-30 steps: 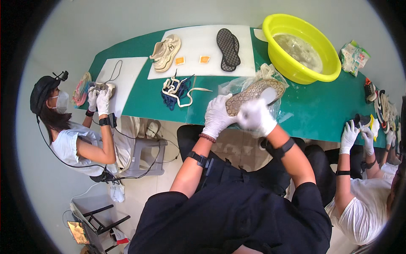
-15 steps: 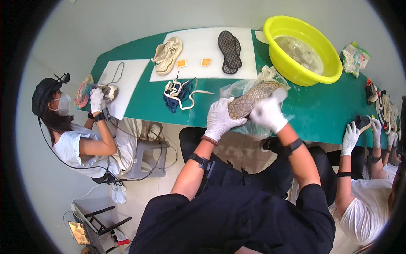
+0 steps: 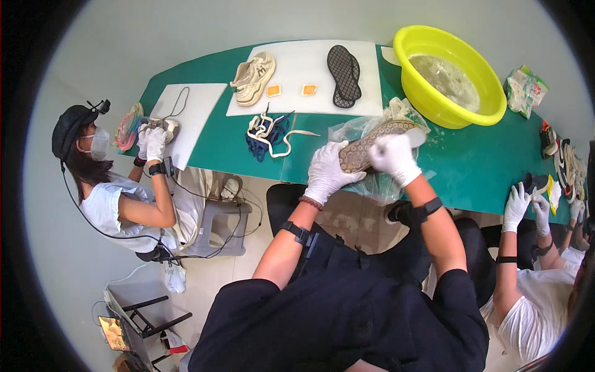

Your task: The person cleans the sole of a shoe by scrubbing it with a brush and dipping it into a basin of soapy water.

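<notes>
A shoe [image 3: 359, 153] lies with its patterned brown sole facing up, over a crumpled clear plastic bag [image 3: 379, 189] at the table's near edge. White-gloved, my left hand [image 3: 330, 167] grips one end of the shoe, thumb along its side. My right hand [image 3: 395, 159], gloved too, is closed above the sole around a white round-ended brush [image 3: 416, 137]. Its bristles are hidden, and only the pale end shows past my fist. A wet, pale bunched cloth or shoe part [image 3: 401, 111] lies just beyond the sole; its kind is unclear.
A yellow basin [image 3: 406, 80] of cloudy water stands at the back right. On a white mat [image 3: 297, 68] lie a beige shoe [image 3: 255, 79], black insoles [image 3: 343, 77] and two orange squares. Laces [image 3: 268, 137] lie nearer. Co-workers handle shoes at left [image 3: 155, 139] and right [image 3: 527, 198].
My right fist has shifted slightly along the sole with the brush; my left hand keeps its grip. The left co-worker's hands have come together on a shoe. The whole view has shifted a little.
</notes>
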`<state>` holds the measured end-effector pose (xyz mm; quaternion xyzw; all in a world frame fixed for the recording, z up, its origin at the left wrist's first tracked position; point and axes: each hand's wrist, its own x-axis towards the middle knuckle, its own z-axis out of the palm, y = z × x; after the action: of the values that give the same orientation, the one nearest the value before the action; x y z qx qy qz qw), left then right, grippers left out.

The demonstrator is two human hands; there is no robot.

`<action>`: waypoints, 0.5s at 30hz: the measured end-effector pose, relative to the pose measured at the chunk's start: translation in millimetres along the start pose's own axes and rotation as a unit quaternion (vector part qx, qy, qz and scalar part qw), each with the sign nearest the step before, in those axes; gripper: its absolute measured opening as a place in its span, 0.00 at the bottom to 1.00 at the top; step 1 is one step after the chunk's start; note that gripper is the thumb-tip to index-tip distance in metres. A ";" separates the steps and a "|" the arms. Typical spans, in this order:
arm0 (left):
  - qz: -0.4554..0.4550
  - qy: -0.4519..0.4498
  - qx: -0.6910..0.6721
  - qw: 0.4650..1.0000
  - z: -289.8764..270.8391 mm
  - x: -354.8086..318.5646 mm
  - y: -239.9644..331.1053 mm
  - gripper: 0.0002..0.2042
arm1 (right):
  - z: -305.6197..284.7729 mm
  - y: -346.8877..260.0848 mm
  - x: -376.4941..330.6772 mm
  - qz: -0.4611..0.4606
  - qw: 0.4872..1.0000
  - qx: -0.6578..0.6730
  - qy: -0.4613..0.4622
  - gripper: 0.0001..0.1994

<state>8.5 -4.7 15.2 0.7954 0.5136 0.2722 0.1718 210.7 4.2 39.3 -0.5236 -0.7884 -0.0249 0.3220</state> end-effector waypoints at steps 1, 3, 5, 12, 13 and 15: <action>0.014 0.017 -0.001 1.000 1.5 -2.1 -2.3 0.39 | -3.1 -23.7 -0.5 0.001 0.998 0.061 -0.026 0.13; 0.017 0.038 0.007 0.999 20.1 -1.7 -26.8 0.39 | -1.0 -70.7 -8.8 -0.125 0.983 0.130 -0.033 0.11; 0.019 0.042 0.012 0.999 11.0 -3.1 -15.6 0.35 | -0.1 -100.0 -22.0 -0.202 0.963 0.158 -0.086 0.10; 0.030 0.039 0.013 0.999 3.8 1.1 -1.8 0.38 | 8.8 -20.2 -0.3 -0.066 0.996 -0.017 -0.062 0.14; 0.030 0.041 0.012 0.999 12.0 2.8 -12.9 0.38 | 12.3 -30.9 -5.0 -0.082 0.995 0.030 -0.051 0.14; 0.015 0.025 0.040 0.999 33.1 -0.1 -46.5 0.41 | 8.7 -89.6 -10.2 -0.157 0.976 0.127 -0.078 0.13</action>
<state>-5.0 14.6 -36.8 0.8023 0.5161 0.2735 0.1230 133.6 -41.1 53.7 -0.3482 -0.8803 0.0661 0.3154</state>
